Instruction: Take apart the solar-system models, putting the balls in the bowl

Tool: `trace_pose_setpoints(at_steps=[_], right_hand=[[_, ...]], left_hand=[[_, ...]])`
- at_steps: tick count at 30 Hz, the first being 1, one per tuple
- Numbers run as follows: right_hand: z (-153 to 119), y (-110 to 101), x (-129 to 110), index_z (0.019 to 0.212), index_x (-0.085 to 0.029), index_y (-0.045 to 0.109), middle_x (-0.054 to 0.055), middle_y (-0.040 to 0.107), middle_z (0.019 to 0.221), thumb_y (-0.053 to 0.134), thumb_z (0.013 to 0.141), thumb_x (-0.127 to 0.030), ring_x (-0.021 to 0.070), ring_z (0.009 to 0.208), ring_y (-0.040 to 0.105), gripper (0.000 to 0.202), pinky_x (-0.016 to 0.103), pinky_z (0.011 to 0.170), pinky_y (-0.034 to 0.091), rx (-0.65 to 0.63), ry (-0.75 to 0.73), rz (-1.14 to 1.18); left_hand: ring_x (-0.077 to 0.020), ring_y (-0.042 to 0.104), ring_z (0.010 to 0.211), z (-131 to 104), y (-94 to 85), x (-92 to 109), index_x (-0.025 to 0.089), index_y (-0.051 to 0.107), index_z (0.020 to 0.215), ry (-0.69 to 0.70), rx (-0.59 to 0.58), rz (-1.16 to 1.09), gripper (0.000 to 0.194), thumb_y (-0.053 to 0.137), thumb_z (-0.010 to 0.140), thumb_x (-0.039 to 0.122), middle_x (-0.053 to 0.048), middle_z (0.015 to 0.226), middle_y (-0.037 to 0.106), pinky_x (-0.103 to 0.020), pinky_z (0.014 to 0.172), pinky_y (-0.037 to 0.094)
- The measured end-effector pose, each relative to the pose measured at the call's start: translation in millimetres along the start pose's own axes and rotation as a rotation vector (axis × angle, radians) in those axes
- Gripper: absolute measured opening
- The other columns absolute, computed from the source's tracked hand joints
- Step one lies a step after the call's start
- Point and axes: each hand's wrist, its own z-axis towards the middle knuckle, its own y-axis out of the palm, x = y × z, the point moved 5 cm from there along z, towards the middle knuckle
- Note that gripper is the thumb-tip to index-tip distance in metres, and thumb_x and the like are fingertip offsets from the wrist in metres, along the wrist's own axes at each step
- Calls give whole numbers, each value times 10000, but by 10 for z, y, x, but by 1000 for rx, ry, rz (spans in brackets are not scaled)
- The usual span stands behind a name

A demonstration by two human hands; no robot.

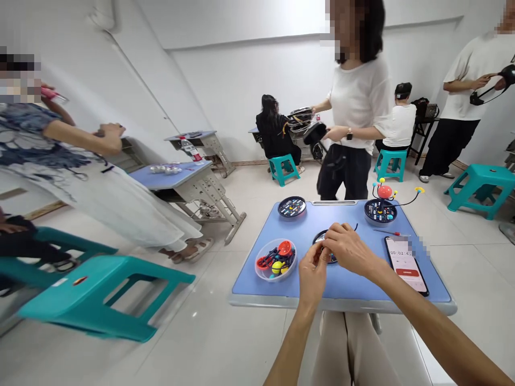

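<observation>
Both hands meet over a round black base [332,257] at the middle of the blue table. My left hand [313,266] has its fingers pinched at the base's left side; what they hold is too small to tell. My right hand [346,247] covers much of the base, its fingertips pressed together against those of the left. A thin black rod [356,227] shows just behind the right hand. Left of the hands sits a clear round tub [257,266] holding red, yellow and black parts.
A black disc [292,207] lies at the table's back left. An assembled model with a red ball [384,192] stands back right. A screwdriver [396,234] and a phone [407,268] lie at the right. A person [356,102] stands beyond the table; teal stools [108,289] are around.
</observation>
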Motion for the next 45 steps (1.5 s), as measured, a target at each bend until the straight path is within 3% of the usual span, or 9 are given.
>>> trace_pose_setpoints(at_steps=[3,6,10,14,18,24,30,37,45], right_hand=[[-102,-110,-231,814,-177,652,79,663,885,463,917,-46,210,940,520,251,352,796,372,110,-87,42],[-371,-338,-405,949,-189,670,93,680,1037,459,908,-31,226,1078,536,267,373,882,420,408,-152,105],[-876,-448,-338,955,-231,675,55,677,871,545,906,-136,188,818,604,169,333,710,485,855,231,363],[-1025,-51,-287,1014,-203,676,23,656,750,585,900,-371,143,607,566,223,271,536,462,701,654,852],[-960,139,-388,849,-175,674,4,588,628,572,867,-525,124,529,503,364,246,480,428,597,765,1173],[-965,71,-483,675,-188,601,-8,518,575,546,863,-566,112,508,452,425,224,451,375,667,823,1169],[-938,102,-529,654,-177,596,-3,512,588,570,854,-546,100,496,410,420,229,448,344,782,867,1141],[-771,181,-549,658,-172,584,-13,503,602,597,844,-517,88,488,383,393,224,441,328,878,909,1149],[-401,320,-727,658,-175,574,-16,506,593,550,869,-463,97,518,405,358,223,473,331,856,874,1125]], left_hand=[[-121,536,624,-164,-103,75,141,728,999,-68,75,-85,411,612,823,493,-11,684,621,-260,623,481],[-118,561,630,-323,-294,157,144,741,1002,-74,182,-110,393,638,810,471,-19,708,641,-264,645,501],[-120,593,623,-536,-523,211,145,736,1029,-110,286,-109,417,657,796,482,-21,719,653,-274,657,529],[-131,613,616,-720,-519,208,142,740,1016,-151,226,-45,409,700,765,462,-3,627,637,-264,661,536],[-129,603,554,-868,-455,240,158,747,956,-63,185,77,336,685,786,440,-9,631,656,-243,564,522],[-108,608,577,-1105,-418,450,214,714,862,369,212,405,114,608,875,256,-2,699,677,-216,571,521],[-112,639,630,-1314,-358,538,217,637,1016,648,266,579,196,581,877,91,-10,747,688,-211,608,533],[-126,641,621,-1386,-303,579,191,608,1071,747,374,766,208,586,886,101,-30,736,684,-224,592,522],[-123,656,622,-1340,-460,534,195,620,1089,736,506,820,245,607,869,86,-32,755,704,-224,571,504]])
